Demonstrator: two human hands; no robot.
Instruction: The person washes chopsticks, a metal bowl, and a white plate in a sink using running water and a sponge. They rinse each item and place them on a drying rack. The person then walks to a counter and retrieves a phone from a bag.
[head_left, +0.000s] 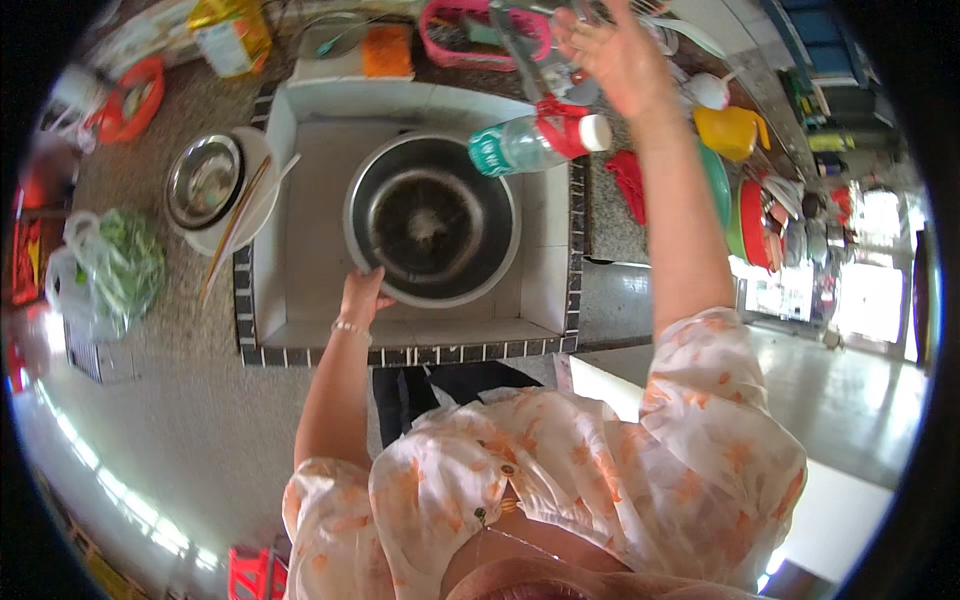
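A round stainless steel basin (433, 219) stands in a tiled sink (311, 169), dark inside with a bright patch at its centre. My left hand (366, 294) grips the basin's near-left rim. My right hand (611, 60) is raised at the top, beyond the sink's far right corner, among blurred things; whether it holds anything cannot be told. A clear plastic bottle (525, 146) with a green label and white cap lies sideways over the sink's right side, red material around its neck, below a grey faucet pipe (521, 56).
Left of the sink are a metal bowl (205, 180) on a white plate (255, 217) with chopsticks, and a plastic bag of green vegetables (120, 262). A pink basket (480, 56) stands behind. On the right are a red cloth (628, 184) and a yellow plastic container (727, 133).
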